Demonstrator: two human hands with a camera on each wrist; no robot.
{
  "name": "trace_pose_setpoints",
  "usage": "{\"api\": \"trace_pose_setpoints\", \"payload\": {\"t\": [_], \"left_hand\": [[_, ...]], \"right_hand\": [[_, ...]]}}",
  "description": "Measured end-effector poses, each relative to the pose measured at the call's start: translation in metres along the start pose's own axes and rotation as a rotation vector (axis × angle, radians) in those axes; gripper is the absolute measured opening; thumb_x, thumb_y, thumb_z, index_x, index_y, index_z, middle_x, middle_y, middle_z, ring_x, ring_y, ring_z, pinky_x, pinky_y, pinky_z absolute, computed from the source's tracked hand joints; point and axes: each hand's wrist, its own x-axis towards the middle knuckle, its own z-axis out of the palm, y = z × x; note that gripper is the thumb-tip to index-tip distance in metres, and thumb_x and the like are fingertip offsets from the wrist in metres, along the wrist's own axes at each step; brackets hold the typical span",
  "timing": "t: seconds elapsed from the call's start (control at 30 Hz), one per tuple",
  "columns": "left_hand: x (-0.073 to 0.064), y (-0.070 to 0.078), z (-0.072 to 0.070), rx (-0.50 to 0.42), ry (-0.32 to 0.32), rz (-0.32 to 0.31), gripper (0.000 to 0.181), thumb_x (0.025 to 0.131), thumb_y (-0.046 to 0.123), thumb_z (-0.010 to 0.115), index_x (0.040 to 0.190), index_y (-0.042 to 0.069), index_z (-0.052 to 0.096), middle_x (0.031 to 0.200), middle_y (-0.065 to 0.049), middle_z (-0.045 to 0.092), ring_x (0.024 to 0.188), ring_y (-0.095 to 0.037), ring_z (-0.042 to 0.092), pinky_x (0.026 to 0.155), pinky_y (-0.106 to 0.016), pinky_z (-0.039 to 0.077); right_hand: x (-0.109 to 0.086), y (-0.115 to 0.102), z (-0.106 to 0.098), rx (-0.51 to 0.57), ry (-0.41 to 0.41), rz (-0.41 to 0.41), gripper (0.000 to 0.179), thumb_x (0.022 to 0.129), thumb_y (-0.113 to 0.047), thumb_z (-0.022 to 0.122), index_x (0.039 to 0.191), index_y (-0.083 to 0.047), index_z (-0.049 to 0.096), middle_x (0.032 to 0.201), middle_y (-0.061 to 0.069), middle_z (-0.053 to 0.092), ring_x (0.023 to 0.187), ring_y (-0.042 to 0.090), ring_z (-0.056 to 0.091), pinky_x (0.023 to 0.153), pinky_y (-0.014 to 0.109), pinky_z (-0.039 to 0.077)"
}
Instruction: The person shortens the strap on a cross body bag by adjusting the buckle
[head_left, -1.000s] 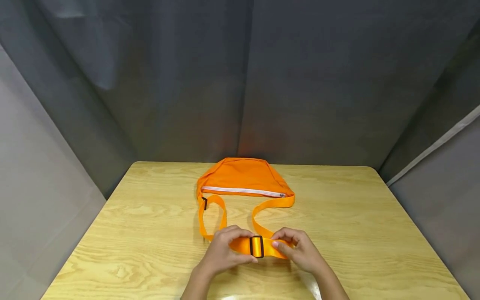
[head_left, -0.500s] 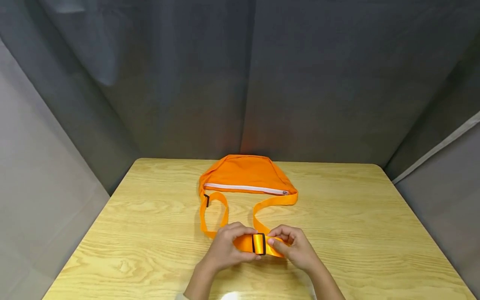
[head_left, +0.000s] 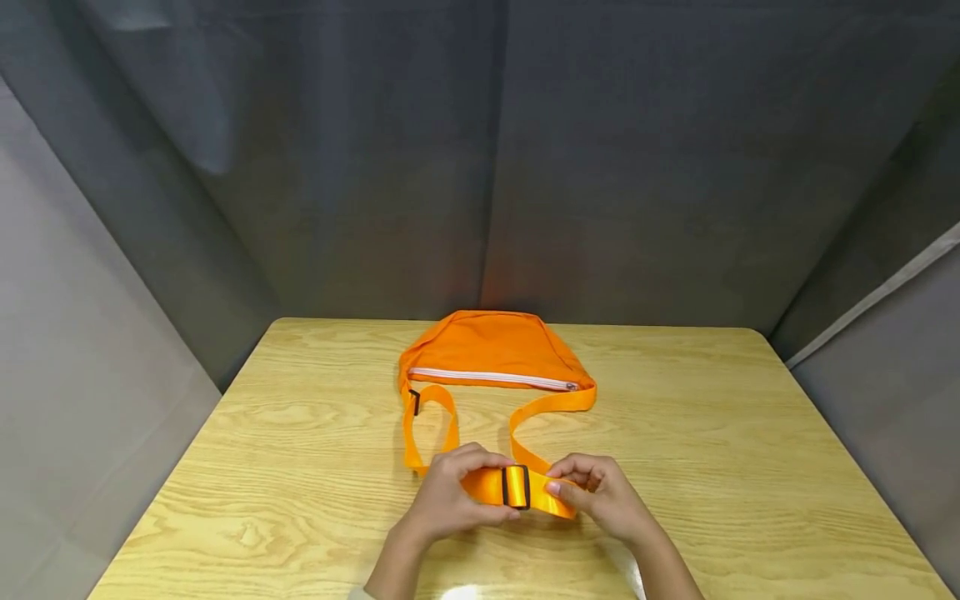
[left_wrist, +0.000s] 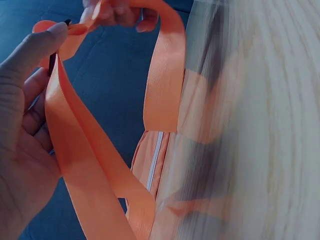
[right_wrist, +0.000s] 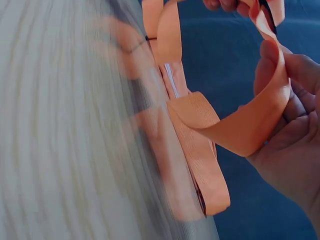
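An orange waist bag [head_left: 495,346] with a white zipper [head_left: 491,379] lies at the back of the table, its orange strap [head_left: 551,403] coming forward on both sides. My left hand [head_left: 453,493] grips a black slide buckle [head_left: 516,487] by its top and bottom edges, fingers above and thumb below. Just right of the buckle, my right hand [head_left: 600,495] pinches the strap between thumb and fingers. In the left wrist view the strap [left_wrist: 82,150] hangs doubled below the left hand [left_wrist: 25,130]. From the right hand [right_wrist: 295,130], in the right wrist view, the strap droops in a curve.
A second black buckle [head_left: 414,402] sits on the strap by the bag's left end. The wooden table [head_left: 712,467] has a glossy surface. Dark grey curtains [head_left: 637,167] stand behind it, with lighter grey panels [head_left: 82,350] at the sides.
My right hand first moved left toward the buckle, then back right along the strap. The left hand has kept its grip on the buckle. The whole view has shifted slightly.
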Motion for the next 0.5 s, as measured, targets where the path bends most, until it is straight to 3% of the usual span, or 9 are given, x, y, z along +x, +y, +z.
{"api": "trace_pose_setpoints", "payload": {"t": [0.17,0.3,0.5], "left_hand": [[0.0026,0.0071,-0.0010,-0.037,-0.001,0.018,0.044,0.055,0.000,0.087,0.095,-0.002,0.068,0.084,-0.007,0.065,0.074,-0.021,0.061,0.063,-0.032,0.053],[0.0016,0.0062,-0.0014,-0.039,-0.012,0.019,0.048,0.056,0.000,0.087,0.099,-0.002,0.067,0.087,-0.006,0.065,0.076,-0.021,0.061,0.067,-0.032,0.052],[-0.0011,0.0054,-0.0046,-0.050,-0.030,-0.075,0.050,0.057,-0.003,0.086,0.103,-0.001,0.067,0.094,-0.007,0.066,0.083,-0.022,0.062,0.073,-0.034,0.052]], "right_hand": [[0.0034,-0.0010,0.0080,0.080,-0.007,-0.029,0.009,0.089,0.005,0.056,0.094,0.011,0.060,0.080,0.002,0.061,0.064,0.005,0.051,0.055,0.022,0.046],[0.0038,-0.0024,0.0095,0.065,0.015,0.016,0.012,0.090,0.001,0.058,0.096,0.011,0.060,0.081,0.001,0.063,0.065,0.006,0.052,0.057,0.022,0.046],[0.0013,-0.0033,0.0001,-0.046,0.013,0.093,0.015,0.091,-0.005,0.059,0.099,0.007,0.062,0.084,0.007,0.062,0.068,0.008,0.053,0.057,0.025,0.048]]}}
